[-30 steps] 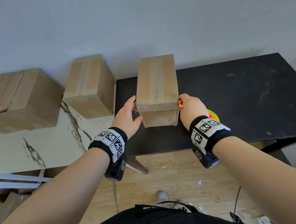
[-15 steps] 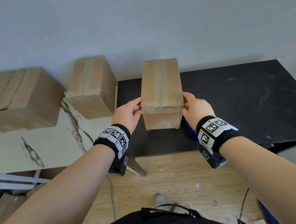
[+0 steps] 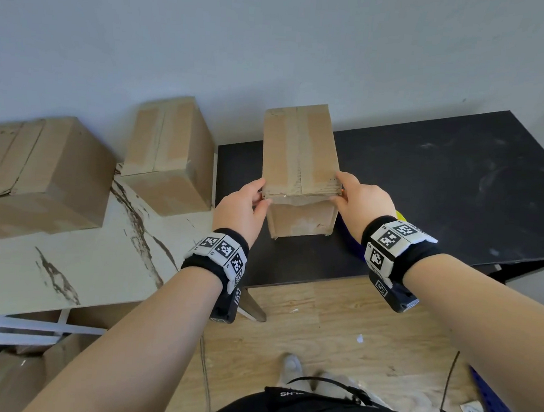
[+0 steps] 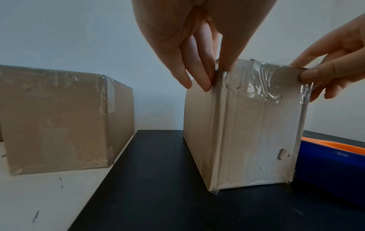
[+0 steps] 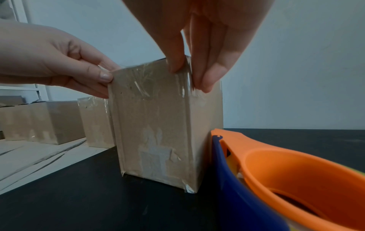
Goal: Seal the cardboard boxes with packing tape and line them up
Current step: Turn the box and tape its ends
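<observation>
A tall cardboard box (image 3: pixel 300 150) stands on the black table (image 3: pixel 441 201), with clear tape along its top seam and down its near face (image 4: pixel 256 132). My left hand (image 3: pixel 261 195) pinches the box's near top left corner, thumb on the front face and fingers on the left side (image 4: pixel 215 78). At the near top right corner my right hand (image 3: pixel 342 188) pinches the same way (image 5: pixel 187 75). A blue and orange tape dispenser (image 5: pixel 276 171) lies on the table against the box's right side, under my right wrist.
Two taped cardboard boxes (image 3: pixel 171 153) (image 3: pixel 35 170) stand against the wall on a marble-patterned table (image 3: pixel 67 256) to the left. More cardboard lies under that table. The black table stretches bare to the right. Wooden floor is below me.
My right hand has let go of the tape dispenser beside the box and moved up to the top right corner. My left hand has shifted up to the top left corner.
</observation>
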